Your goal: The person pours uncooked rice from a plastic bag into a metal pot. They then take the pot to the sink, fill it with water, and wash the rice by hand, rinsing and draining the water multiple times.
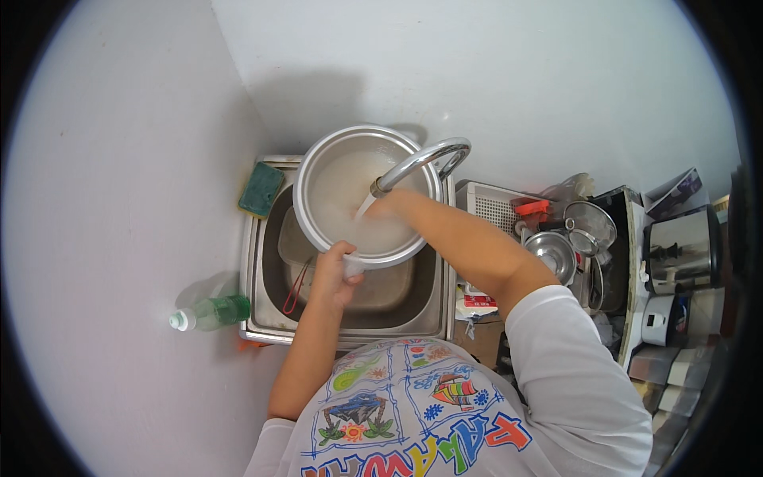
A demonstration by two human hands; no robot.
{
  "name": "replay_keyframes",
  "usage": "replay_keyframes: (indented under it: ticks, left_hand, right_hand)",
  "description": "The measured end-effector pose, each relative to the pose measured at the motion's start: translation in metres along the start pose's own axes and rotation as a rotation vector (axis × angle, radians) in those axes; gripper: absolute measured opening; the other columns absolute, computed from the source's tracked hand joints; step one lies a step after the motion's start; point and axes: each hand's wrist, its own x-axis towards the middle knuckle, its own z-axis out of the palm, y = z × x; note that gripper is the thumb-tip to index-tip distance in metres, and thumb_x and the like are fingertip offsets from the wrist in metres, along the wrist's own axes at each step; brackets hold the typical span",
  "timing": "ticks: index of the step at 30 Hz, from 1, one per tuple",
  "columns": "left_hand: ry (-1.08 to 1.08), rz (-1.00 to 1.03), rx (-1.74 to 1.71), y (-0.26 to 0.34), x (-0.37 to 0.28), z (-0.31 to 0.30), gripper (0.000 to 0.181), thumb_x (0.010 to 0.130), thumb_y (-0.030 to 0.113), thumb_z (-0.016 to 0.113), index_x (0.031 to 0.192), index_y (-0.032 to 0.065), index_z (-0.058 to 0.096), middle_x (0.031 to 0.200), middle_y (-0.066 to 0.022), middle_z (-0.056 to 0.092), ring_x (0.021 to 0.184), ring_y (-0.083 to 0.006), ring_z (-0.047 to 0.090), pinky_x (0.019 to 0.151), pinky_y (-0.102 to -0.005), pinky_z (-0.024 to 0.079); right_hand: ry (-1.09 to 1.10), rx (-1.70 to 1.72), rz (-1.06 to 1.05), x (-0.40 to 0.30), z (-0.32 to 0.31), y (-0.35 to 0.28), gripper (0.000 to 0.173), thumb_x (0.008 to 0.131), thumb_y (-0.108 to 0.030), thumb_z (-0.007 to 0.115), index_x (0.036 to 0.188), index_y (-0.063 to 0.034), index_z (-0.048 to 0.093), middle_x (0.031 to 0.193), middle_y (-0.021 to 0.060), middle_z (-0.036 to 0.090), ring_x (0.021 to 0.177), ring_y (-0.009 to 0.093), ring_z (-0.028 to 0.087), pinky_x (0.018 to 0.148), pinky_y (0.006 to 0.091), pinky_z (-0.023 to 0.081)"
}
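Note:
A round metal pot [303,223] full of cloudy whitish water is held over a stainless steel sink [256,286]. My left hand [338,271] grips its near rim, with a small whitish piece, perhaps a handle or cloth, at the fingers. From the curved chrome faucet [426,156] a stream of water runs into the pot. My right hand [381,208] reaches into the pot under the spout; the cloudy water hides its fingers, so their pose cannot be told. Below the pot, a thin red loop-shaped handle [296,292] lies in the basin.
A green-and-yellow sponge [261,189] rests on the sink's back left corner. A green bottle [214,313] stands at the left edge. To the right are a white perforated basket [492,206], a metal bowl [549,253], a mesh strainer [590,223] and a rice cooker [658,320]. Walls border the sink.

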Motion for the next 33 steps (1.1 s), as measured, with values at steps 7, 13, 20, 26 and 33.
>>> replay_keyframes:
  ticks: [7, 13, 20, 26, 33]
  left_hand:
    - [-0.037, -0.015, 0.001, 0.001, 0.000, -0.001, 0.021, 0.080, 0.009, 0.059, 0.098, 0.0065, 0.049, 0.082, -0.0043, 0.054, 0.059, -0.0136, 0.050, 0.036, -0.0235, 0.029]
    - [-0.019, -0.024, 0.010, -0.002, 0.002, -0.002, 0.021, 0.080, 0.010, 0.060, 0.098, 0.0060, 0.050, 0.082, -0.0046, 0.054, 0.059, -0.0141, 0.051, 0.036, -0.0234, 0.029]
    - [-0.021, -0.017, -0.010, -0.001, 0.000, 0.000, 0.021, 0.080, 0.010, 0.060, 0.097, 0.0060, 0.049, 0.082, -0.0053, 0.054, 0.060, -0.0145, 0.051, 0.037, -0.0234, 0.029]
    - [-0.031, -0.038, -0.031, 0.000, 0.002, 0.000, 0.021, 0.080, 0.010, 0.059, 0.098, 0.0067, 0.050, 0.083, -0.0052, 0.055, 0.060, -0.0149, 0.050, 0.037, -0.0233, 0.029]
    - [-0.045, -0.015, -0.018, -0.002, 0.001, 0.002, 0.019, 0.080, 0.010, 0.059, 0.097, 0.0074, 0.050, 0.080, -0.0041, 0.053, 0.058, -0.0142, 0.049, 0.036, -0.0238, 0.029]
  right_hand:
    - [-0.147, 0.532, -0.100, -0.007, 0.008, -0.028, 0.042, 0.078, -0.024, 0.072, 0.116, -0.0058, 0.065, 0.112, 0.0172, 0.065, 0.093, 0.024, 0.065, 0.078, 0.0361, 0.054]
    - [0.560, -0.175, -0.212, 0.021, -0.007, -0.036, 0.034, 0.081, -0.028, 0.068, 0.107, -0.0063, 0.069, 0.096, 0.0171, 0.071, 0.077, 0.034, 0.069, 0.070, 0.0403, 0.056]
    - [0.556, -0.577, -0.135, 0.026, -0.005, -0.032, 0.040, 0.085, -0.027, 0.059, 0.119, -0.0060, 0.063, 0.112, 0.0194, 0.065, 0.109, 0.042, 0.056, 0.092, 0.0472, 0.047]
    - [0.540, -0.625, -0.347, 0.028, 0.033, -0.014, 0.038, 0.083, -0.020, 0.057, 0.117, -0.0037, 0.063, 0.112, 0.0186, 0.065, 0.120, 0.041, 0.051, 0.096, 0.0471, 0.044]
    - [0.066, -0.336, -0.425, 0.013, 0.032, -0.020, 0.030, 0.075, -0.010, 0.063, 0.103, -0.0005, 0.067, 0.113, 0.0195, 0.060, 0.106, 0.035, 0.059, 0.090, 0.0408, 0.048]
